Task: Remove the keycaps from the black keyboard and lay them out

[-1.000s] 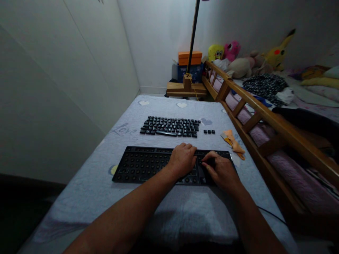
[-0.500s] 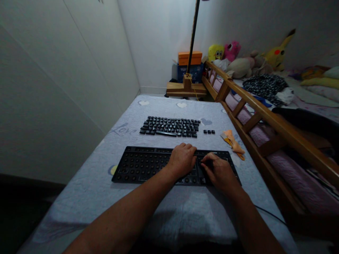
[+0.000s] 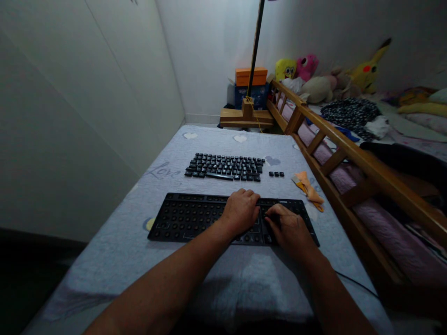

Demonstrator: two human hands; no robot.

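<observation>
A black keyboard (image 3: 195, 218) lies across the bed-like surface, its left and middle parts stripped to bare switch stems. My left hand (image 3: 240, 211) presses on it right of the middle, fingers curled over its far edge. Just to the right, my right hand (image 3: 288, 228) pinches with thumb and forefinger at a keycap in the keyboard's navigation section; the fingers mostly hide it. A thin line crosses the back of this hand. Beyond the keyboard, loose black keycaps (image 3: 225, 166) lie in rows in keyboard order, with three separate keycaps (image 3: 276, 174) to their right.
An orange cloth (image 3: 309, 186) and a brush with a yellow handle (image 3: 301, 184) lie at the right. A cable (image 3: 356, 281) runs off the near right. A wooden bed rail (image 3: 324, 128) borders the right side; a white panel (image 3: 104, 116) stands left. A wooden stand (image 3: 247, 114) is behind.
My right hand has dipped and turned slightly, its fingers still at the same spot on the keyboard. The left hand stays in place.
</observation>
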